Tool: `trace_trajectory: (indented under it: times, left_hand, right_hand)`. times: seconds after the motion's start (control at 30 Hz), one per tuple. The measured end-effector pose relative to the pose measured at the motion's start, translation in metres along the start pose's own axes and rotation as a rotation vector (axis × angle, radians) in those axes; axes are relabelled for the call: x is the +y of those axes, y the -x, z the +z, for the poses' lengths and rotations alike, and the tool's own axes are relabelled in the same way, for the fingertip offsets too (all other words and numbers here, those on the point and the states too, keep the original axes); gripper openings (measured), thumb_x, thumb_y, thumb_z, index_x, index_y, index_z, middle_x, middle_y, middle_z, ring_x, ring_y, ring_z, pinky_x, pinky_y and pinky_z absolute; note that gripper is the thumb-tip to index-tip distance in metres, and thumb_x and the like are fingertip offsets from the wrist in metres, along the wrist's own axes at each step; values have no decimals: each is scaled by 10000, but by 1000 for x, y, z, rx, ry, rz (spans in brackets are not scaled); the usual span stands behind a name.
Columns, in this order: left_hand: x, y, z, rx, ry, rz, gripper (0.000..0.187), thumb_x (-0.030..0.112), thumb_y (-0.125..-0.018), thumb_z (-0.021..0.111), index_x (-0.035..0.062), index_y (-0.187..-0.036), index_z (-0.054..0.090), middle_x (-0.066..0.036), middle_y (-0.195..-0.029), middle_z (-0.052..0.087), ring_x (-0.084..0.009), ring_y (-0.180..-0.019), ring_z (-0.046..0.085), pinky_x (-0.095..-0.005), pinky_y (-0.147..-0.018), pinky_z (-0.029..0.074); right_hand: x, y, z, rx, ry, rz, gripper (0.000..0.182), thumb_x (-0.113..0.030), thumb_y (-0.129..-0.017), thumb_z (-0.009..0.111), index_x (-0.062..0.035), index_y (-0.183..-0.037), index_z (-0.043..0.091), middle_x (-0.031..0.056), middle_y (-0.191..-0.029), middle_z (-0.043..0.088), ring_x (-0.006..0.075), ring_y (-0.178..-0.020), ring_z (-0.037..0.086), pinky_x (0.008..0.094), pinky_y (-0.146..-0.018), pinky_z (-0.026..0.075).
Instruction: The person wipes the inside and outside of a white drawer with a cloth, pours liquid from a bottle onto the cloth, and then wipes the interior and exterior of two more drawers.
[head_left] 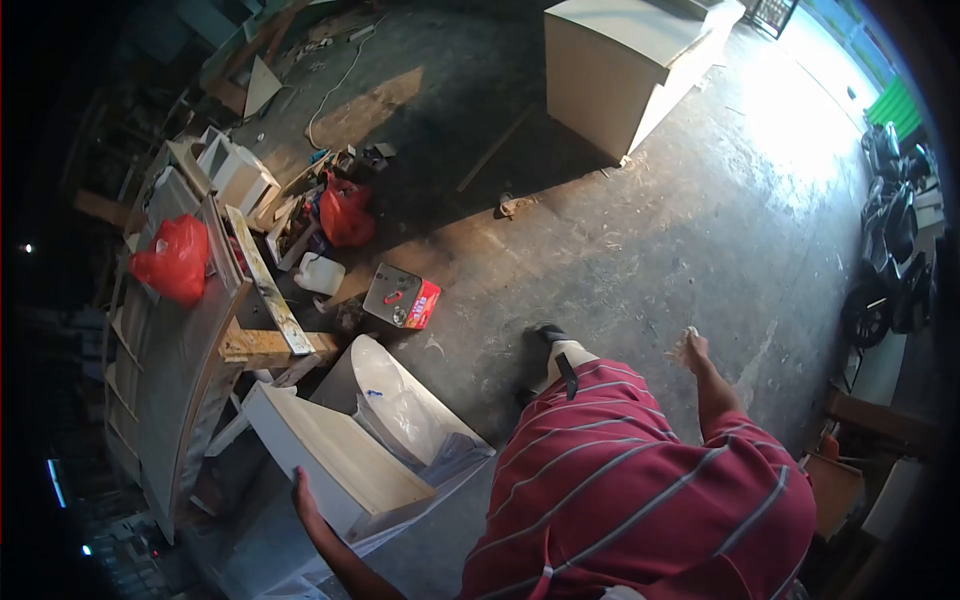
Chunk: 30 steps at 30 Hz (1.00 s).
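Observation:
At the lower left, my left hand (305,492) lies with its fingers stretched along the side of a pale wooden box-like piece (345,455). Beside that piece is a curved white panel (375,365) with clear plastic wrap (405,420) over part of it. My right hand (692,350) hangs out over the concrete floor, away from any furniture. Its fingers look curled, with something pale and crumpled at them that is too small to make out.
A workbench (185,390) holds a red plastic bag (175,260). On the floor are a square tin (392,290), a white jug (320,272), another red bag (345,210) and scraps. A large pale cabinet (610,80) stands ahead; motorcycles (885,240) line the right.

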<state>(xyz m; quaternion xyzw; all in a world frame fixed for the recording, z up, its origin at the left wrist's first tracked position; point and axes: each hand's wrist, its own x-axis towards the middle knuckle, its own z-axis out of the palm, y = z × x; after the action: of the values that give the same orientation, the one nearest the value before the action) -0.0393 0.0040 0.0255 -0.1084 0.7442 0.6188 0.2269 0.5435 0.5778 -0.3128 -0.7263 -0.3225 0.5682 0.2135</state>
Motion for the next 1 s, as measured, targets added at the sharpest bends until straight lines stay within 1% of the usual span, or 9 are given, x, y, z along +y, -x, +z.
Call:
trace_trajectory:
  times: [0.37, 0.47, 0.53, 0.6, 0.63, 0.7, 0.87, 0.97, 1.0]
  left_hand:
    - [51, 44, 218, -66, 61, 120, 705, 527, -859, 516, -27, -1281, 404, -147, -1289, 452, -266, -1136, 460, -360, -977, 346]
    - [64, 53, 305, -98, 65, 137, 708, 528, -857, 519, -27, -1281, 404, -150, -1293, 448, -269, -1137, 460, -361, -976, 347]
    - [79, 53, 364, -145, 58, 157, 710, 528, -856, 521, -27, -1282, 403, -151, -1295, 446, -270, -1138, 460, -362, -975, 348]
    - [103, 77, 448, -145, 63, 178, 714, 523, -847, 530, -28, -1282, 401, -169, -1290, 440, -292, -1125, 468, -376, -956, 369]
    - [111, 73, 481, -158, 65, 182, 714, 523, -847, 530, -28, -1282, 401, -169, -1290, 440, -292, -1125, 468, -376, -956, 369]
    - [128, 61, 540, -274, 142, 107, 702, 510, -851, 528, -29, -1280, 393, -163, -1262, 463, -296, -1106, 474, -382, -935, 383]
    - [180, 136, 759, -313, 156, 178, 567, 448, -875, 490, 19, -1243, 446, -133, -1186, 509, -261, -1039, 522, -353, -903, 412]
    - [181, 77, 833, -486, 180, 267, 544, 432, -873, 491, 30, -1238, 461, -125, -1180, 510, -259, -1054, 514, -351, -914, 403]
    - [180, 64, 856, -369, 129, 374, 524, 413, -868, 497, 22, -1216, 480, -121, -1161, 518, -259, -1048, 515, -350, -926, 393]
  right_hand:
    - [-55, -80, -157, 264, -285, 79, 580, -559, -780, 570, -45, -1047, 604, 118, -948, 567, 236, -782, 580, 405, -669, 516]
    - [-106, -128, -177, 147, -323, 49, 529, -563, -780, 578, -65, -955, 611, 71, -843, 564, 216, -708, 577, 416, -661, 522]
    - [-149, -166, -178, -289, -305, -23, 381, -481, -791, 625, -111, -740, 549, 6, -644, 511, 168, -536, 539, 418, -516, 492]
    - [-249, -121, -139, -201, -94, -59, 325, -412, -824, 615, -105, -728, 572, 11, -592, 498, 163, -488, 519, 376, -445, 449]
    - [-240, -163, -112, -203, 23, -545, 307, -360, -860, 575, -82, -730, 591, 2, -560, 490, 148, -459, 504, 329, -427, 434]
    - [-313, -153, -78, -483, -126, -193, 298, -334, -862, 572, -48, -791, 609, 6, -597, 528, 143, -493, 526, 299, -443, 440]
    - [-424, -194, 22, -687, 119, -522, 412, -405, -818, 608, -4, -901, 657, 74, -739, 646, 157, -613, 609, 308, -564, 491]
    - [-492, -205, 51, -703, 122, -520, 445, -452, -820, 592, -18, -886, 663, 81, -752, 648, 158, -641, 624, 307, -566, 493]
    - [-517, -214, 49, -698, 130, -511, 445, -452, -820, 592, -18, -886, 663, 81, -752, 648, 158, -641, 624, 307, -566, 493]
